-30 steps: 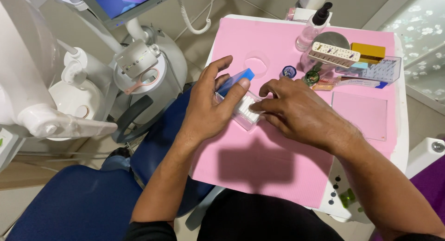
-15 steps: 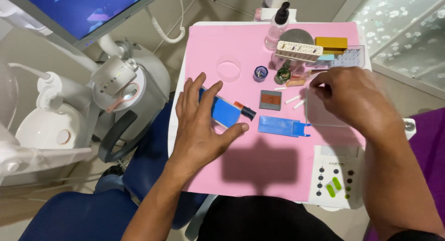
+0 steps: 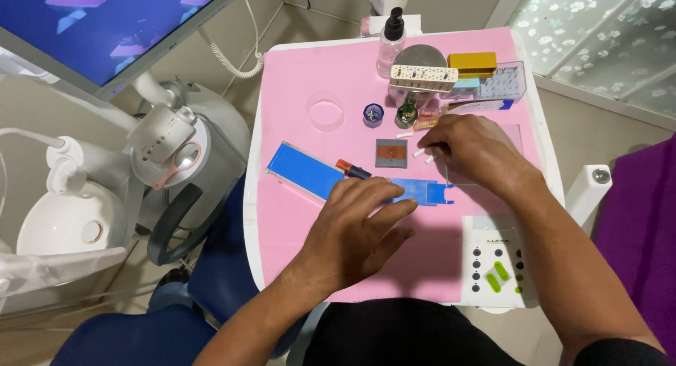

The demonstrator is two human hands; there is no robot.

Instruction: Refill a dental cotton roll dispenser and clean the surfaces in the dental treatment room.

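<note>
At far left, a white basin (image 3: 67,225) and a grey dental unit head (image 3: 169,137) under a blue-lit monitor (image 3: 105,24). Further right, on the pink mat (image 3: 310,218) covering the table: a long blue plastic tray (image 3: 304,171) lying at a slant, touching an orange-and-black pen-like tool (image 3: 352,169) at its right end. Above, a clear round dish (image 3: 325,112). Next, left hand (image 3: 355,228) flat and spread, palm down, fingers loose, gripping nothing, fingertips resting on a smaller blue plastic piece (image 3: 421,191) with a notched end. Just above that, a grey square block with a brown face (image 3: 391,153), then a small blue jar (image 3: 373,114) and a green jar (image 3: 406,114). Behind these, a pump bottle (image 3: 391,42), a white perforated bur block (image 3: 424,78), a yellow box (image 3: 472,61) and a clear bur holder (image 3: 501,84). Further right, right hand (image 3: 472,151) curled, fingertips pinched down near 3 short white cotton rolls (image 3: 419,153) on the mat; cannot tell whether 1 is actually held. At right front, a white control panel (image 3: 496,264) with dark and green buttons. At far right, purple fabric (image 3: 644,218).
</note>
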